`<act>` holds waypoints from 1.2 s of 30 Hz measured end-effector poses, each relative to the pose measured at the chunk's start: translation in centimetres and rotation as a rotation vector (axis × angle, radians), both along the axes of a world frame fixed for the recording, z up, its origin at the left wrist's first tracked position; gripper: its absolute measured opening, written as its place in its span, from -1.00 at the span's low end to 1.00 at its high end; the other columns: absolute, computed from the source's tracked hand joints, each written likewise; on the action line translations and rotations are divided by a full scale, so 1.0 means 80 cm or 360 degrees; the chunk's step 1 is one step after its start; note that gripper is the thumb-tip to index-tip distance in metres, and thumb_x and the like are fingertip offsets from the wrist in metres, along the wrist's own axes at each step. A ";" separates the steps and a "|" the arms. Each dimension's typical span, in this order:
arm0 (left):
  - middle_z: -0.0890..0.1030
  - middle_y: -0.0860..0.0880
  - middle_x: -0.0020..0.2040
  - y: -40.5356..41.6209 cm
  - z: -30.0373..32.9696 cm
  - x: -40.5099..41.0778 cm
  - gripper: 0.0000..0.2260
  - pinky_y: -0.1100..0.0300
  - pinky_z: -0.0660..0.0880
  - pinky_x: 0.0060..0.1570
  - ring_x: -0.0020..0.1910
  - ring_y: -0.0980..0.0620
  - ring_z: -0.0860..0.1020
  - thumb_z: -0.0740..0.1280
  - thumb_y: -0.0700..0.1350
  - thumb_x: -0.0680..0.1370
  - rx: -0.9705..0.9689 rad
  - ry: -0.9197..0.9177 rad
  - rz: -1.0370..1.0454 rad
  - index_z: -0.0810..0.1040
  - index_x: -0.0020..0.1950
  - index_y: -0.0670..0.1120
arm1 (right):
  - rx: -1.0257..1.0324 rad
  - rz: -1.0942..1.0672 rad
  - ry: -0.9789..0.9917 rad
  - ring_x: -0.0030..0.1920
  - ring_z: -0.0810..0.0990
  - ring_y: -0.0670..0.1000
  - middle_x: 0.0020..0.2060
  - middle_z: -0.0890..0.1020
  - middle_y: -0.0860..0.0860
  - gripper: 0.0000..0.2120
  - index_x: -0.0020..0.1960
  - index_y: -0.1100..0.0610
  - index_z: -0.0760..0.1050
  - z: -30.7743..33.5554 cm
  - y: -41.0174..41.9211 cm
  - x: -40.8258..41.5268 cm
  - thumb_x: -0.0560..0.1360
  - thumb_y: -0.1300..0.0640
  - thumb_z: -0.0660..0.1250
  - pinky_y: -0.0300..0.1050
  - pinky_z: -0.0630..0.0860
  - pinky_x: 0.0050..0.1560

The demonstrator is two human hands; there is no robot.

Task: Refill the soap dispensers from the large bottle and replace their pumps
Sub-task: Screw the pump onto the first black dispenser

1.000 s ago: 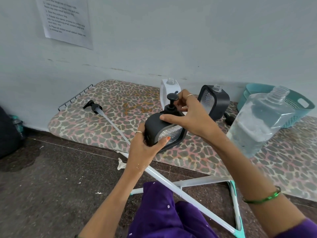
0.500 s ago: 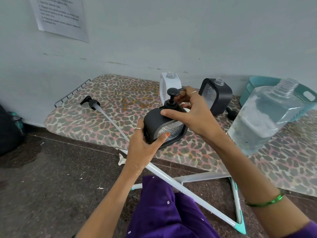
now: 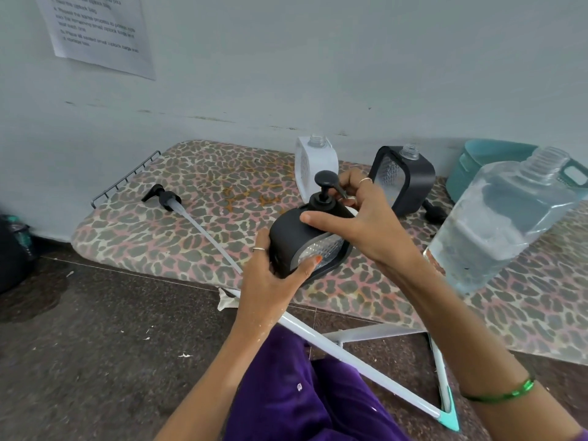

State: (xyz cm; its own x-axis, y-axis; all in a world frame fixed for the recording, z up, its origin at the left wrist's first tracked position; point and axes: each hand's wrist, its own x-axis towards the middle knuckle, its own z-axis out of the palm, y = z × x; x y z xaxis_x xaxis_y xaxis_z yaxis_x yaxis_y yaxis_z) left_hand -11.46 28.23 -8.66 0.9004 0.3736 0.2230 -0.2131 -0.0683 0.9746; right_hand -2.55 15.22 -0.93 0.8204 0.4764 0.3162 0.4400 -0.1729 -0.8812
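L hand [image 3: 270,281] grips matte blk dispenser [image 3: 292,240]; R hand [image 3: 369,224] pinches pump [image 3: 324,189].

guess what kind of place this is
Probably a makeshift work spot in a plain room, not a bathroom: a leopard-print ironing board serves as a low table against a bare wall, with a printed instruction sheet taped above.

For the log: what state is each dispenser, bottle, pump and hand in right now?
Black dispenser: tilted, held, pump fitted.
White dispenser: upright, no pump.
Second black dispenser: upright, no pump.
Large bottle: uncapped, partly full.
Loose pump: lying on the board.
Left hand: grips the dispenser body.
Right hand: on the pump.
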 end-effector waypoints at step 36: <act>0.64 0.07 0.02 -0.007 0.012 -0.001 -0.56 0.27 0.58 -0.10 -0.01 0.15 0.64 0.48 -0.09 0.35 -0.0011 0.0066 0.0019 0.42 0.16 0.15 | 0.0245 0.0051 0.0107 0.00 0.63 -0.19 -0.04 0.68 -0.05 -0.72 0.08 0.15 0.58 -0.002 0.000 -0.012 0.38 0.24 0.51 -0.38 0.47 0.00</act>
State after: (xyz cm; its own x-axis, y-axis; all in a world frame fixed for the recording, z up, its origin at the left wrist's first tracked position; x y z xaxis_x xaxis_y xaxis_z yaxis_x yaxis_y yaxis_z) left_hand -11.58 27.71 -7.67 0.9042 0.3859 0.1829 -0.1717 -0.0636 0.9831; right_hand -3.54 15.24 -1.10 0.8274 0.4531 0.3320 0.3820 -0.0207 -0.9239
